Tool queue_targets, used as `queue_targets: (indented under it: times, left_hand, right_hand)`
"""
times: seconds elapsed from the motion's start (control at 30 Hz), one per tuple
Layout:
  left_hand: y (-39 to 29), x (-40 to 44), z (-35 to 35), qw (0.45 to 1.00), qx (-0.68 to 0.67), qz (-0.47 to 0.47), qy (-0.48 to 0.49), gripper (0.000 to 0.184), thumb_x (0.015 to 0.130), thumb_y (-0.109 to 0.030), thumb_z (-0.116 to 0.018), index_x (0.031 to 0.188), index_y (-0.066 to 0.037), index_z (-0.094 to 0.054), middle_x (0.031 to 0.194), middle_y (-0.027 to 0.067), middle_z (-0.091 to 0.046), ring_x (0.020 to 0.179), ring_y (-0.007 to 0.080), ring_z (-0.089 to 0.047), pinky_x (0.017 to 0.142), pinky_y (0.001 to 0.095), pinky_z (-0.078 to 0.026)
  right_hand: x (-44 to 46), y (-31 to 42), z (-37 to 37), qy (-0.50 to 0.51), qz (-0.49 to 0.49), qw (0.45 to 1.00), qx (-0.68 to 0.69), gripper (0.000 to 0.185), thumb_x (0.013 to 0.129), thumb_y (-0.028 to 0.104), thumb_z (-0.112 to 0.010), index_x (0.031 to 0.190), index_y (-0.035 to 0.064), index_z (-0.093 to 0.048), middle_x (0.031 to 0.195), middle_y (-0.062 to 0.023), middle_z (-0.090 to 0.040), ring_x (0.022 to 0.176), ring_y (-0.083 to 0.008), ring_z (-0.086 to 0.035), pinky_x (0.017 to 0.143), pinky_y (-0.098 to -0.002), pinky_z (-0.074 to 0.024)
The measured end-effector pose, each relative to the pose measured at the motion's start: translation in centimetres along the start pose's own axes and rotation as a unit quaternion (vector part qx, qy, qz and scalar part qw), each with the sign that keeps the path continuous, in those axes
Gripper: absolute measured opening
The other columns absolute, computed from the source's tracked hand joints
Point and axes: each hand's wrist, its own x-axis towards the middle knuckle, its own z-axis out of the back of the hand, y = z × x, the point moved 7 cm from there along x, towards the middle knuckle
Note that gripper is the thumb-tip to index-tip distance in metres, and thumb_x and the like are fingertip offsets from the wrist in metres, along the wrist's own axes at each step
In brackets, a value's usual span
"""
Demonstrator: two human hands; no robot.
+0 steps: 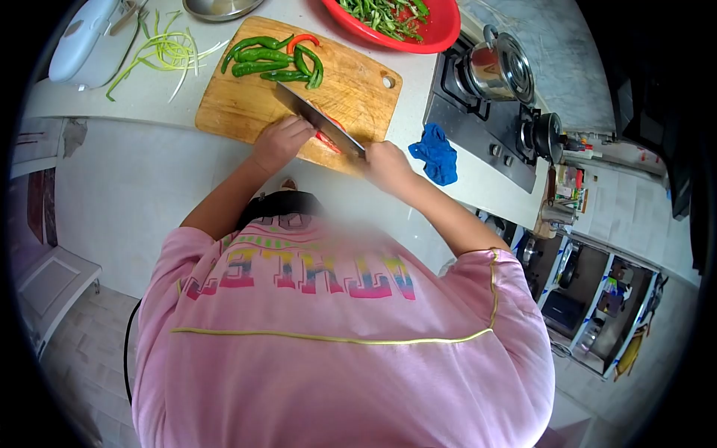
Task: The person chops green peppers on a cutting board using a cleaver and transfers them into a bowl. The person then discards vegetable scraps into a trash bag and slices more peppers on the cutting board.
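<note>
On the wooden cutting board (239, 104), my right hand (390, 169) is closed around the handle of a wide-bladed knife (317, 116). The blade runs diagonally over red pepper pieces (327, 140). My left hand (286, 140) lies beside the blade on its near side, fingers bent and pressed together near the red pepper; what is under the fingertips is hidden. Several whole green peppers (261, 55) and a curved red pepper (300, 40) lie at the far side of the board.
Green-white strands (164, 54) lie left of the board. A red bowl (448, 26) with cut green peppers stands behind it. To the right are a blue cloth (436, 154), a gas stove (478, 127), a lidded pot (493, 71) and a dark pan (550, 136).
</note>
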Motion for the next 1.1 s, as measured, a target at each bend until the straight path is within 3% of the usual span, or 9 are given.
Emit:
queue_targets:
  times: [0.1, 0.23, 0.3, 0.43, 0.57, 0.77, 0.87, 0.97, 1.1]
  left_hand:
    - [0.3, -0.3, -0.7, 1.000, 0.002, 0.003, 0.009, 0.013, 0.072, -0.006, -0.061, 0.084, -0.006, -0.064, 0.084, 0.0046, -0.061, 0.077, 0.0190, -0.058, 0.064, 0.0280, -0.050]
    - [0.6, -0.6, -0.8, 1.000, 0.010, -0.003, 0.024, 0.015, 0.072, -0.009, -0.056, 0.086, -0.009, -0.061, 0.088, 0.0008, -0.059, 0.082, 0.0176, -0.058, 0.065, 0.0289, -0.050]
    - [0.5, -0.8, -0.7, 0.999, 0.013, 0.002, 0.037, 0.016, 0.072, -0.009, -0.055, 0.087, -0.009, -0.061, 0.088, 0.0007, -0.059, 0.083, 0.0175, -0.058, 0.065, 0.0287, -0.050]
    - [0.4, -0.8, -1.2, 0.999, 0.007, -0.002, 0.040, 0.014, 0.072, -0.008, -0.057, 0.086, -0.008, -0.062, 0.086, 0.0024, -0.059, 0.082, 0.0187, -0.058, 0.066, 0.0286, -0.050]
    - [-0.2, -0.1, -0.3, 1.000, -0.006, -0.010, 0.020, 0.012, 0.072, -0.005, -0.061, 0.084, -0.005, -0.062, 0.084, 0.0055, -0.060, 0.081, 0.0212, -0.058, 0.067, 0.0294, -0.050]
    - [0.1, -0.4, -0.7, 1.000, 0.002, -0.014, 0.026, 0.012, 0.072, -0.005, -0.060, 0.084, -0.005, -0.062, 0.086, 0.0060, -0.060, 0.081, 0.0215, -0.059, 0.068, 0.0298, -0.050]
    - [0.2, -0.3, -0.6, 0.999, -0.008, -0.009, 0.033, 0.012, 0.072, -0.005, -0.059, 0.083, -0.005, -0.062, 0.086, 0.0061, -0.061, 0.081, 0.0219, -0.059, 0.068, 0.0301, -0.050]
    - [0.2, -0.2, -0.5, 0.999, -0.017, -0.005, 0.032, 0.013, 0.071, -0.004, -0.059, 0.083, -0.005, -0.062, 0.086, 0.0064, -0.061, 0.081, 0.0221, -0.059, 0.069, 0.0302, -0.051]
    - [0.3, -0.4, -0.6, 1.000, -0.007, -0.023, 0.014, 0.016, 0.070, -0.005, -0.057, 0.085, -0.005, -0.061, 0.087, 0.0033, -0.060, 0.082, 0.0192, -0.057, 0.067, 0.0292, -0.049]
  right_hand:
    - [1.3, 0.9, 0.1, -0.036, -0.004, 0.999, 0.003, 0.020, 0.077, 0.020, -0.062, 0.079, 0.0005, -0.064, 0.071, -0.0221, -0.062, 0.070, -0.0385, -0.062, 0.065, -0.0461, -0.0495]
    - [0.3, -0.7, 0.4, -0.133, -0.001, 0.985, 0.110, 0.023, 0.078, 0.022, -0.063, 0.083, -0.0005, -0.063, 0.068, -0.0230, -0.060, 0.067, -0.0393, -0.060, 0.063, -0.0458, -0.0485]
    - [-0.7, -1.5, 0.4, -0.128, -0.031, 0.981, 0.145, 0.023, 0.078, 0.023, -0.064, 0.083, -0.0004, -0.063, 0.066, -0.0232, -0.059, 0.066, -0.0397, -0.060, 0.062, -0.0457, -0.0478]
    - [-2.1, -1.2, 1.4, -0.106, 0.010, 0.990, 0.087, 0.029, 0.079, 0.023, -0.066, 0.073, -0.0044, -0.060, 0.059, -0.0242, -0.055, 0.055, -0.0384, -0.057, 0.051, -0.0414, -0.0445]
    - [-2.0, -1.5, 0.5, -0.041, -0.028, 0.998, 0.044, 0.023, 0.078, 0.020, -0.064, 0.071, -0.0013, -0.063, 0.065, -0.0233, -0.059, 0.066, -0.0397, -0.060, 0.062, -0.0448, -0.0488]
    - [-1.5, -1.4, 0.3, 0.002, -0.031, 0.997, 0.070, 0.023, 0.077, 0.018, -0.065, 0.070, -0.0030, -0.063, 0.070, -0.0246, -0.061, 0.070, -0.0389, -0.062, 0.065, -0.0440, -0.0494]
    - [-0.9, -1.2, 0.4, 0.021, -0.006, 0.996, 0.088, 0.028, 0.080, 0.021, -0.062, 0.072, -0.0066, -0.062, 0.061, -0.0254, -0.057, 0.060, -0.0377, -0.060, 0.059, -0.0423, -0.0479]
    - [-0.6, -0.9, 0.3, 0.100, -0.080, 0.980, 0.153, 0.029, 0.079, 0.021, -0.062, 0.072, -0.0070, -0.062, 0.061, -0.0261, -0.058, 0.062, -0.0377, -0.061, 0.060, -0.0417, -0.0494]
    - [1.2, 0.4, -1.2, 0.002, -0.046, 0.999, 0.027, 0.022, 0.078, 0.019, -0.063, 0.072, -0.0020, -0.064, 0.074, -0.0229, -0.063, 0.075, -0.0364, -0.064, 0.067, -0.0432, -0.0509]
